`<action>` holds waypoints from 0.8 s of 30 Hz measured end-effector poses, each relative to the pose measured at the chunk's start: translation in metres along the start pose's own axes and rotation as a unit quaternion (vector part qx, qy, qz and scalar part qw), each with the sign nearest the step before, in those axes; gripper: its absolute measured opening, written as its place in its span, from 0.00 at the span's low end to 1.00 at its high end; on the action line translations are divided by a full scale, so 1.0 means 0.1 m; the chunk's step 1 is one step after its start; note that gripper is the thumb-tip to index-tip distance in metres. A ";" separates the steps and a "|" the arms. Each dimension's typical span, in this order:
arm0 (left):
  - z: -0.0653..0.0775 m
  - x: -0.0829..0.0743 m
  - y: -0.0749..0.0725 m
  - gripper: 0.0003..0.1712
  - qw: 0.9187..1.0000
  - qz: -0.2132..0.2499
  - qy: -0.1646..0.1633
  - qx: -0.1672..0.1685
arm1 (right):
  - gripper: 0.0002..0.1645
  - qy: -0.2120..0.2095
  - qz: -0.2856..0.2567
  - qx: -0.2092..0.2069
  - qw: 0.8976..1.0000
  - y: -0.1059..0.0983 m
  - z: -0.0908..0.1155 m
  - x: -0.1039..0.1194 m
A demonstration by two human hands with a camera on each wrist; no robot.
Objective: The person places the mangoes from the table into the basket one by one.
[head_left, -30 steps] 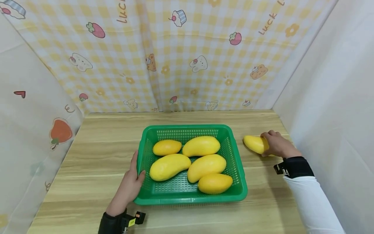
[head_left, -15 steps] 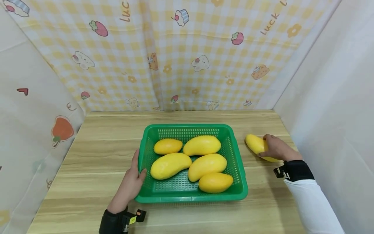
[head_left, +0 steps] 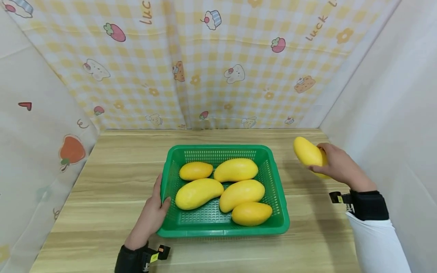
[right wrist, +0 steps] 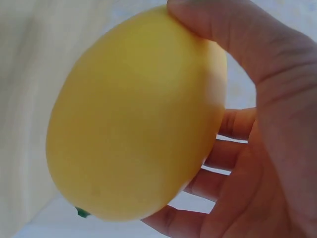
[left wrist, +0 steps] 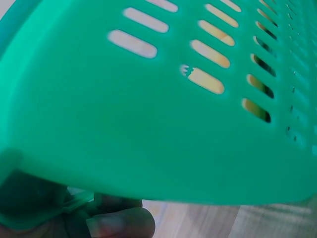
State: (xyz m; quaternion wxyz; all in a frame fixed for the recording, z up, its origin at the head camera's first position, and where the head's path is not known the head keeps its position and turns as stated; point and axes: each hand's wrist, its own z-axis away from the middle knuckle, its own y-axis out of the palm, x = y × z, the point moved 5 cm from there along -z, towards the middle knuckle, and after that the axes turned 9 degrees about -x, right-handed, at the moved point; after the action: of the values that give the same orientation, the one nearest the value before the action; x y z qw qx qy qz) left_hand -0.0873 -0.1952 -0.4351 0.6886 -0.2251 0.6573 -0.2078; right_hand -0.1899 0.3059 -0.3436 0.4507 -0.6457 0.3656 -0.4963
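Note:
My right hand (head_left: 341, 165) grips a yellow mango (head_left: 307, 153) to the right of the basket, its shadow falling on the table below. In the right wrist view the thumb and fingers wrap this mango (right wrist: 133, 119), and a bit of green stem shows at its lower end. My left hand (head_left: 152, 211) holds the left side of a green plastic basket (head_left: 223, 232), thumb over the rim and fingers outside. The slotted basket wall (left wrist: 124, 124) fills the left wrist view, with fingertips (left wrist: 124, 223) under its edge. Several yellow mangoes (head_left: 199, 194) lie in the basket.
The basket stands mid-table on a wood-grain tabletop (head_left: 129, 159). A yellow checked curtain (head_left: 205, 94) hangs along the back edge. White cloth walls (head_left: 385, 113) close in the left and right sides, the right one close to my right arm.
My right hand has lifted the mango off the table, moving up and slightly right. The left hand and the basket have stayed in place.

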 end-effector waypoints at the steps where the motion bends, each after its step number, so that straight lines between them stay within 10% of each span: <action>1: 0.00 0.00 0.00 0.42 1.000 -0.001 0.002 0.000 | 0.48 -0.007 -0.005 -0.004 1.000 -0.05 0.01 0.08; 24: 0.02 -0.01 -0.01 0.37 1.000 -0.015 0.018 -0.005 | 0.46 -0.178 -0.035 0.042 0.982 0.04 0.12 1.52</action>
State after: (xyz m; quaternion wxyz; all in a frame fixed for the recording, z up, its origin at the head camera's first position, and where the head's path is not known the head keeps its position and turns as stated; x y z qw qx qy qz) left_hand -0.0857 -0.1949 -0.4337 0.6718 -0.2351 0.6674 -0.2190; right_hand -0.1422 0.1674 -0.3009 0.5175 -0.7170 0.2353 -0.4035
